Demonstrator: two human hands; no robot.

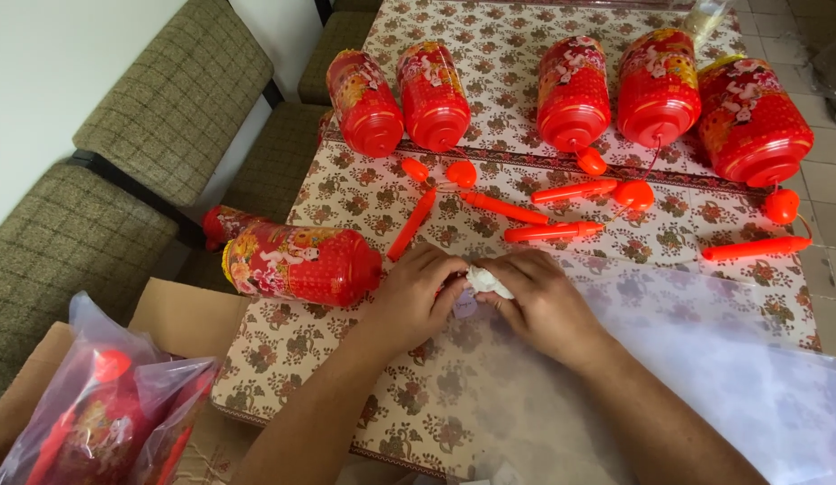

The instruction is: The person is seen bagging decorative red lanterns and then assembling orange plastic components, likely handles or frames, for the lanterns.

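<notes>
A small white crumpled tag [486, 282] is pinched between the left hand [416, 296] and right hand [542, 301] above the floral-patterned tablecloth [346, 193], near a red cylindrical plastic lantern [301, 263]; unpicking appears underway, requiring a steady, gentle pull.

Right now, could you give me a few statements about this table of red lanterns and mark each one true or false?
1. Both hands, left hand and right hand, meet at a small white piece. True.
2. Five red lanterns lie in the far row. True.
3. The tablecloth is plain blue. False: it is cream with a brown floral pattern.
4. The lantern by the left hand stands upright. False: it lies on its side.
5. A clear plastic bag lies beside the right forearm. True.
</notes>
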